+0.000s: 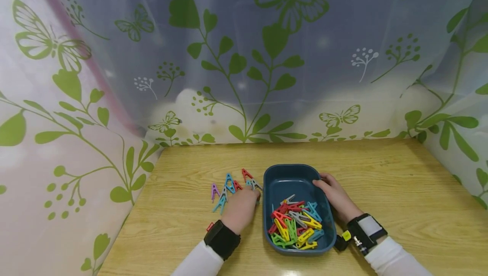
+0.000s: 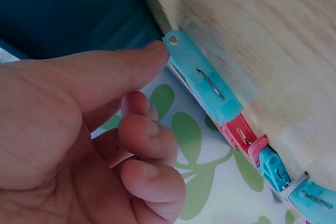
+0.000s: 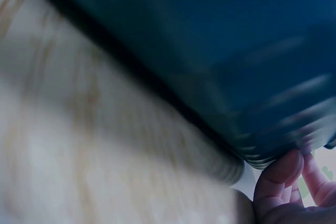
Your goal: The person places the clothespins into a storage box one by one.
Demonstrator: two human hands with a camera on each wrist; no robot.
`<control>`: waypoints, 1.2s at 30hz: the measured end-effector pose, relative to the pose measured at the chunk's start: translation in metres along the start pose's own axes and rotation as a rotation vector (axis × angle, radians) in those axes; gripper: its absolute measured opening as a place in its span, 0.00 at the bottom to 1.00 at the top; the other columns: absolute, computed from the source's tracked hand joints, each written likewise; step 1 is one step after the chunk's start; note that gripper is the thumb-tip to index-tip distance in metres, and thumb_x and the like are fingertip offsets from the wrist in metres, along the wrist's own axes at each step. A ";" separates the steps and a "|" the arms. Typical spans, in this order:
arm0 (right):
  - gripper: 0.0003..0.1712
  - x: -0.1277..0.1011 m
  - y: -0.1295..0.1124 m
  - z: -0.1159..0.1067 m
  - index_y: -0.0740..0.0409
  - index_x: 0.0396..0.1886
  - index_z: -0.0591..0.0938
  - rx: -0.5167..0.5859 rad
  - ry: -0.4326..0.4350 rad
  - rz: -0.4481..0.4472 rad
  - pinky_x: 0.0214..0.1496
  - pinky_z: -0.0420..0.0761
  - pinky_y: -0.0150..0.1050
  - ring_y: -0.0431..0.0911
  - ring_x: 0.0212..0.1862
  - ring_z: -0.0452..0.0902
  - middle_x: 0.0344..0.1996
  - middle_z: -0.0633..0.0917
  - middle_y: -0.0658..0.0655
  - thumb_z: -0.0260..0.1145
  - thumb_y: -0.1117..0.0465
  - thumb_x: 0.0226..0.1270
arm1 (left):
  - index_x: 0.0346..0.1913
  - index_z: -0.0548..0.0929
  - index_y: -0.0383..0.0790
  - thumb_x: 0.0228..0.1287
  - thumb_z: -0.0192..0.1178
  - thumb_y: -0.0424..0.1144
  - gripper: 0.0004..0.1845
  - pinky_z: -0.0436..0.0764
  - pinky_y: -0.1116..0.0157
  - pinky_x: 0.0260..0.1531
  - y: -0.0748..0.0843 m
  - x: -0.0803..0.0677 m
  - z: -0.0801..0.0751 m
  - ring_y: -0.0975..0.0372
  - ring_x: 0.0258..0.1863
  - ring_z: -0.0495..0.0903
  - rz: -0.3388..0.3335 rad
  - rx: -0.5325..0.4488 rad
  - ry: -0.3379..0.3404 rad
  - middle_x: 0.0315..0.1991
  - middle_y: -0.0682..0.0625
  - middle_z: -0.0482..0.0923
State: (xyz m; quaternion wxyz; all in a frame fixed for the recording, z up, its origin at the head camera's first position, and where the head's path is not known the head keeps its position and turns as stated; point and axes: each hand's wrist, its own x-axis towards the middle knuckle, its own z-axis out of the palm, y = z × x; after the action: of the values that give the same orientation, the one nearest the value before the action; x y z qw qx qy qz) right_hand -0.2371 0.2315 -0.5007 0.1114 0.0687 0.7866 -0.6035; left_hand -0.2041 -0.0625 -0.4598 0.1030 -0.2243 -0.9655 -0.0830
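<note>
Clothes pegs [image 1: 231,185] lie loose in a small cluster on the wooden table [image 1: 381,183], just left of the blue tray [image 1: 284,178] and nearer the table's far edge than its near one. From the head view the left hand [image 1: 241,208] rests over the near right end of that cluster, fingers curled down among the pegs; whether it grips one cannot be told from here. The right hand [image 1: 335,197] holds the tray's right rim, thumb over the edge. More pegs in red, yellow, green, grey and teal are piled in the tray's near half [image 1: 295,227].

From the left wrist view the left hand [image 2: 79,135] has its fingers [image 2: 142,132] curled, the thumb tip touching the end of a teal peg [image 2: 202,80] that lies on the wood. A red peg [image 2: 239,132] and further teal ones follow in a row behind it. The tray's dark wall [image 2: 79,14] stands just beside the thumb.

From the right wrist view, blurred, the right hand's fingertips [image 3: 283,169] press against the tray's corner [image 3: 236,77], the wood beneath it
</note>
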 end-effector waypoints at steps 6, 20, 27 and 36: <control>0.40 0.001 0.000 0.000 0.64 0.78 0.55 0.005 0.002 0.003 0.63 0.73 0.48 0.59 0.65 0.70 0.71 0.65 0.69 0.54 0.44 0.81 | 0.37 0.86 0.43 0.69 0.62 0.31 0.05 0.79 0.59 0.24 0.000 0.001 0.004 0.54 0.29 0.84 -0.013 0.013 -0.012 0.33 0.48 0.83; 0.42 -0.002 -0.004 0.000 0.63 0.78 0.56 0.001 0.002 0.003 0.65 0.72 0.49 0.59 0.66 0.69 0.71 0.66 0.69 0.55 0.41 0.80 | 0.29 0.81 0.43 0.69 0.62 0.31 0.09 0.75 0.63 0.23 -0.007 0.003 0.009 0.56 0.27 0.82 -0.006 0.013 -0.017 0.30 0.49 0.80; 0.41 -0.001 -0.002 0.000 0.64 0.78 0.56 0.000 -0.001 0.000 0.65 0.72 0.48 0.59 0.66 0.69 0.71 0.66 0.69 0.54 0.42 0.81 | 0.29 0.81 0.44 0.67 0.63 0.31 0.08 0.75 0.63 0.22 -0.009 0.001 0.011 0.57 0.27 0.82 0.005 0.043 0.008 0.29 0.49 0.81; 0.39 0.003 0.001 -0.001 0.65 0.78 0.56 0.000 -0.001 0.001 0.61 0.74 0.45 0.59 0.64 0.71 0.70 0.66 0.70 0.54 0.44 0.81 | 0.30 0.80 0.45 0.67 0.63 0.32 0.08 0.72 0.63 0.19 -0.011 0.001 0.013 0.57 0.26 0.81 0.000 0.036 0.037 0.28 0.49 0.80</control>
State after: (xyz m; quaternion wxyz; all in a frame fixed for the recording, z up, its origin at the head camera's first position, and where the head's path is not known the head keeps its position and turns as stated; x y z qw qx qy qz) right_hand -0.2393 0.2327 -0.5022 0.1120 0.0689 0.7864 -0.6035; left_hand -0.2119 -0.0690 -0.4737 0.1251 -0.2210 -0.9647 -0.0698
